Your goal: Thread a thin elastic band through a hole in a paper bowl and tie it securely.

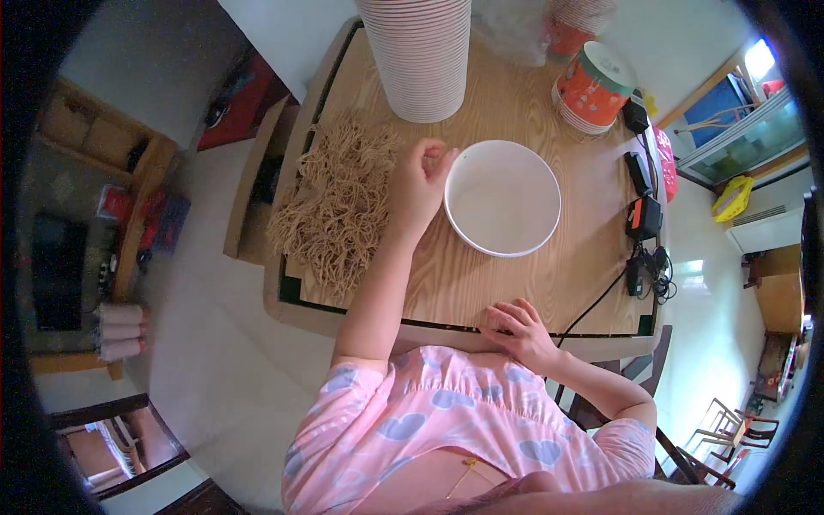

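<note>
A round white paper tub (502, 202) stands on the wooden table, its open top facing up. At its left rim is my left hand (421, 180), with thumb and fingers pinched together. Whatever lies between those fingertips is hidden or too small to make out. My right hand (519, 333) rests on the table's near edge with its fingers spread and nothing in it. Left of my left hand lies a loose heap of tan twisted cords (343, 206). Beyond the tub rises a tall stack of nested white tubs (422, 64).
At the far right sit orange-and-green printed tubs (596, 81), with more stacked tubs (582, 17) behind. Power adapters (642, 219) and black cables (657, 270) line the table's right side. A clear plastic bag (512, 34) lies at the back. An open drawer (257, 189) juts out left.
</note>
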The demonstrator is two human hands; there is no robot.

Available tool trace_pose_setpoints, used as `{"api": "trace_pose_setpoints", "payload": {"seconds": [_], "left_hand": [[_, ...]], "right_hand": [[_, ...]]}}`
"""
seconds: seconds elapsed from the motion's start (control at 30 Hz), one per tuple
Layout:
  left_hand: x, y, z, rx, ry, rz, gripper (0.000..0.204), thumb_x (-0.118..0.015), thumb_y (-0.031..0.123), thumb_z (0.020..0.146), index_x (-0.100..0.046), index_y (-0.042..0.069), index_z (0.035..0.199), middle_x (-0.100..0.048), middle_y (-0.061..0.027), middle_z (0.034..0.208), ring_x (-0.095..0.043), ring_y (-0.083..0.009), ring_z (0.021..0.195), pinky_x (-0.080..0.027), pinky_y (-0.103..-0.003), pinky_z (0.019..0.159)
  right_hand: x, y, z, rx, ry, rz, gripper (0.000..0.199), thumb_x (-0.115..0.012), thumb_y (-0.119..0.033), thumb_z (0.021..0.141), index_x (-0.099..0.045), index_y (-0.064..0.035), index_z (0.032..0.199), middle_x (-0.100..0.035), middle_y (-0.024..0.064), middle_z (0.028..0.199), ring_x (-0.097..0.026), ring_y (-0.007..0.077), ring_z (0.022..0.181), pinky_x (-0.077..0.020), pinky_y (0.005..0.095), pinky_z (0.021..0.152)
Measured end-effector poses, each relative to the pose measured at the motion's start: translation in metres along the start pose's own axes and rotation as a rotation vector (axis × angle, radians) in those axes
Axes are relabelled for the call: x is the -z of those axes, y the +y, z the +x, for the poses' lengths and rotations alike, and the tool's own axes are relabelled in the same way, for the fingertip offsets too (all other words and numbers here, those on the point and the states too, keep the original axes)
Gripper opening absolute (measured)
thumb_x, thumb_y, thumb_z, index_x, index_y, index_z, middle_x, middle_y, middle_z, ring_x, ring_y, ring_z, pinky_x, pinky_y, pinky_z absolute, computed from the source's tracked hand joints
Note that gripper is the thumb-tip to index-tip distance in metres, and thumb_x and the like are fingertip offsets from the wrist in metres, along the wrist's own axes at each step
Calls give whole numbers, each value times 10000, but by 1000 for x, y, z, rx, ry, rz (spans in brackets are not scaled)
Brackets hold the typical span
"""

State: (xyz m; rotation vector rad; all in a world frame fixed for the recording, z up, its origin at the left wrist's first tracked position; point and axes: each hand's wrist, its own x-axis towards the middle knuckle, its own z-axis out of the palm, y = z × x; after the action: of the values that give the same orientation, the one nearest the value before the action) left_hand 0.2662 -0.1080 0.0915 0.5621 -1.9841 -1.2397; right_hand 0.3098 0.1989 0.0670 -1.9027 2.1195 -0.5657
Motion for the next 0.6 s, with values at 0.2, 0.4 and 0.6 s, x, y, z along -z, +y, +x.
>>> {"api": "trace_pose_setpoints", "payload": {"seconds": [0.2, 0.4, 0.6], "left_hand": [[54, -9, -29, -13, -13, 183, 118, -640, 126, 805, -599, 31, 860, -600, -82, 775, -565, -188, 633, -447, -296, 584], [86, -30, -63, 10, -66, 400, 80, -655, 103, 776, -646, 37, 819, -596, -89, 749, -584, -224, 683, -457, -336, 615], [74, -27, -80, -64, -155, 503, 73, -656, 102, 756, -656, 56, 812, -587, -90, 762, -560, -268, 747, -451, -359, 661]], "right_hand": [[-15, 7, -3, 23, 116, 121, 301, -583, -250, 735, -650, -122, 999, -542, 53, 1147, -485, 254, 1069, -347, 452, 934], [-28, 6, 8, -12, 172, 168, 162, -600, -195, 727, -635, -108, 860, -561, 34, 958, -503, 233, 925, -369, 389, 825], [-22, 5, 17, -114, 130, 164, 183, -637, -135, 702, -603, -104, 879, -526, 39, 842, -494, 235, 827, -380, 368, 737]]}}
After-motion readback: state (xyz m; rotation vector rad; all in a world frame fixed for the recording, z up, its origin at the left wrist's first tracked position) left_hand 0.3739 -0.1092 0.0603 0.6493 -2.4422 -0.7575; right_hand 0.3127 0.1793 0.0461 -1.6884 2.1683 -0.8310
